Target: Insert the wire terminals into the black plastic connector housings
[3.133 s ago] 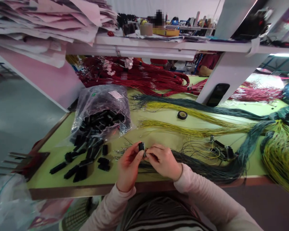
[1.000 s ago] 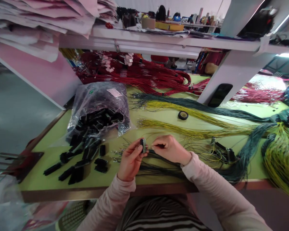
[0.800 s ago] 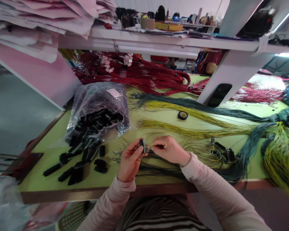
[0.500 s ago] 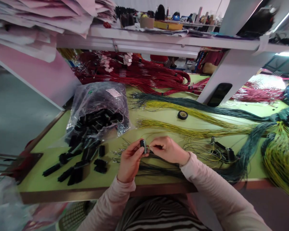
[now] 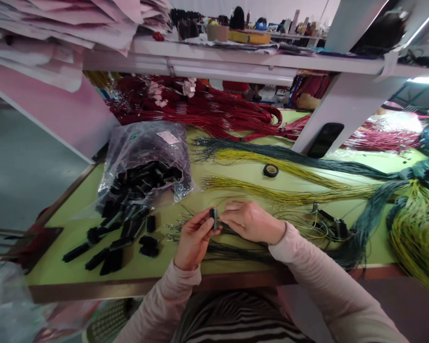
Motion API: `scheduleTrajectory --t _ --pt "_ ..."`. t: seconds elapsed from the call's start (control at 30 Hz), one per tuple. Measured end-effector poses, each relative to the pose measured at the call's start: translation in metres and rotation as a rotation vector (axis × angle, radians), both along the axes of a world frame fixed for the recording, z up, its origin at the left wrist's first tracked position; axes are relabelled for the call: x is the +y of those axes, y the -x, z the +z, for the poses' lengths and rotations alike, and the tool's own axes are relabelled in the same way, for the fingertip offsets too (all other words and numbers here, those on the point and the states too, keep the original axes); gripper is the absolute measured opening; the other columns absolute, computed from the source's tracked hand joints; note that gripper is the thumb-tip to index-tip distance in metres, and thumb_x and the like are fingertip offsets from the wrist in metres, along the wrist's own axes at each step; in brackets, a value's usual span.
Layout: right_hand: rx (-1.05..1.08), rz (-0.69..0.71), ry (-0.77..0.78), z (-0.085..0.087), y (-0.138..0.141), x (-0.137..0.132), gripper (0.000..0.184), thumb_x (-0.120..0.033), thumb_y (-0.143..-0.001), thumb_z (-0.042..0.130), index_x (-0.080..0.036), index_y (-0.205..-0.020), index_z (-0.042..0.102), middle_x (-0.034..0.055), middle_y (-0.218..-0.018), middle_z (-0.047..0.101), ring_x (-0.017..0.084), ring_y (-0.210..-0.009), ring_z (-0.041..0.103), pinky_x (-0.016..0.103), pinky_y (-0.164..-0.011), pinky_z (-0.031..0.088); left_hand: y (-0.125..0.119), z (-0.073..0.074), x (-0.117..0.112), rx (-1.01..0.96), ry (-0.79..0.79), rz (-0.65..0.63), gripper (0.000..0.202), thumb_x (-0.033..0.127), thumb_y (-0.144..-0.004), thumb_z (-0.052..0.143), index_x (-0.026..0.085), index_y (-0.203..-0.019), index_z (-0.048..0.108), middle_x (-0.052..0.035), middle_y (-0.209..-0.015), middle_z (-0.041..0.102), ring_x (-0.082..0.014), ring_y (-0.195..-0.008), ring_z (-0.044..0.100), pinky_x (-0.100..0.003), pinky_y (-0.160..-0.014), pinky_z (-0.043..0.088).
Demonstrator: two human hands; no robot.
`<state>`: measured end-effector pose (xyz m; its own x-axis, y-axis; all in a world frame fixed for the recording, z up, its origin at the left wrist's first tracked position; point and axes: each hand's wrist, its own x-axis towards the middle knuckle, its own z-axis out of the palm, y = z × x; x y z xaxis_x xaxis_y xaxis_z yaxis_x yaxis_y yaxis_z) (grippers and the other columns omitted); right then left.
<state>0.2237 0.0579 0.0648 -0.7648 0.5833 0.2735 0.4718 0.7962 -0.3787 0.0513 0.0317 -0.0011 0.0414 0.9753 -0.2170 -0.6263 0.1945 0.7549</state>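
Head view: clamps a black connector (image 5: 213,218) in the left hand (image 5: 194,240), above the worktop (image 5: 143,270) near the middle of its front edge; holds the right hand (image 5: 252,222), fingertips together, beside it, cannot tell around what; shows loose connectors (image 5: 121,243) toward the worktop's front left corner.

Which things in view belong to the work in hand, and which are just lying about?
Likely in the work:
- black connector, held in the left hand; right hand close beside it
- loose connectors
- nearer dark wires

Apparently just lying about:
- black tape roll
- phone
- paper stack
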Motion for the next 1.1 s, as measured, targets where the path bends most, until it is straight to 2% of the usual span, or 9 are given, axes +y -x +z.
scheduleTrajectory --t 0.13,0.33,0.5,0.6,0.73,0.87,1.0,1.1 --pt "0.031 0.01 0.0 -0.005 0.004 -0.002 0.024 -0.018 -0.093 0.037 -0.017 -0.077 0.054 0.0024 -0.076 0.053 0.012 -0.071 0.048 0.021 -0.066 0.036 -0.001 -0.001 -0.002 0.038 -0.04 0.019 0.031 0.02 -0.058 0.079 0.021 -0.088 0.073 -0.0015 -0.075 0.071 -0.0112 -0.058 0.065 -0.02 -0.051 0.057" --pt "-0.037 -0.102 -0.044 -0.013 0.012 -0.007 0.022 -0.02 -0.092 0.041 -0.016 -0.074 0.053 0.0039 -0.075 0.055 0.014 -0.07 0.049 0.023 -0.065 0.037 -0.001 -0.004 -0.003 0.178 -0.125 0.073 0.033 0.02 -0.059 0.078 0.021 -0.092 0.072 -0.0014 -0.08 0.071 -0.0131 -0.065 0.065 -0.026 -0.056 0.059" --pt "0.253 -0.221 0.12 -0.02 0.014 -0.011 0.016 -0.017 -0.089 0.047 -0.016 -0.078 0.059 0.002 -0.072 0.058 0.011 -0.067 0.054 0.02 -0.064 0.04 -0.002 -0.005 -0.002 0.091 -0.114 0.071 0.031 0.021 -0.06 0.078 0.023 -0.091 0.072 -0.0014 -0.081 0.072 -0.0119 -0.063 0.065 -0.022 -0.054 0.058" --pt "0.317 -0.245 0.171 -0.021 0.014 -0.015 0.014 -0.016 -0.087 0.049 -0.016 -0.079 0.06 0.0012 -0.07 0.059 0.01 -0.064 0.054 0.019 -0.062 0.04 -0.004 -0.004 -0.003 0.079 -0.105 0.04 0.031 0.021 -0.06 0.078 0.022 -0.09 0.072 -0.0026 -0.08 0.072 -0.0126 -0.062 0.066 -0.022 -0.053 0.057" --pt "0.242 -0.275 0.091 -0.021 0.018 -0.019 0.016 -0.015 -0.087 0.047 -0.016 -0.077 0.059 0.0028 -0.072 0.059 0.011 -0.065 0.053 0.02 -0.063 0.04 -0.008 -0.003 -0.006 0.126 -0.107 0.092 0.032 0.02 -0.058 0.079 0.021 -0.089 0.072 -0.0037 -0.082 0.073 -0.0147 -0.064 0.066 -0.025 -0.052 0.058" --pt "0.205 -0.29 0.028 -0.024 0.023 -0.017 0.017 -0.017 -0.087 0.046 -0.016 -0.077 0.059 0.0042 -0.073 0.059 0.012 -0.066 0.053 0.021 -0.063 0.039 -0.008 -0.005 -0.007 0.079 -0.113 0.141 0.03 0.021 -0.058 0.079 0.021 -0.087 0.072 -0.0023 -0.082 0.072 -0.0135 -0.064 0.065 -0.023 -0.052 0.057" --pt "0.393 -0.275 0.12 -0.029 0.025 -0.018 0.018 -0.016 -0.087 0.046 -0.017 -0.076 0.06 0.0032 -0.071 0.06 0.012 -0.068 0.055 0.02 -0.064 0.042 -0.005 -0.009 -0.003 0.045 -0.129 0.148 0.029 0.022 -0.061 0.077 0.022 -0.09 0.072 -0.0014 -0.081 0.071 -0.011 -0.063 0.064 -0.02 -0.052 0.055" --pt "0.437 -0.314 0.203 -0.029 0.023 -0.025 0.012 -0.021 -0.087 0.049 -0.017 -0.089 0.061 0.0038 -0.078 0.063 0.013 -0.073 0.058 0.022 -0.068 0.045 -0.004 -0.009 -0.002 0.164 -0.177 0.162 0.03 0.024 -0.063 0.076 0.023 -0.093 0.071 -0.0009 -0.083 0.071 -0.0126 -0.069 0.065 -0.023 -0.058 0.055"
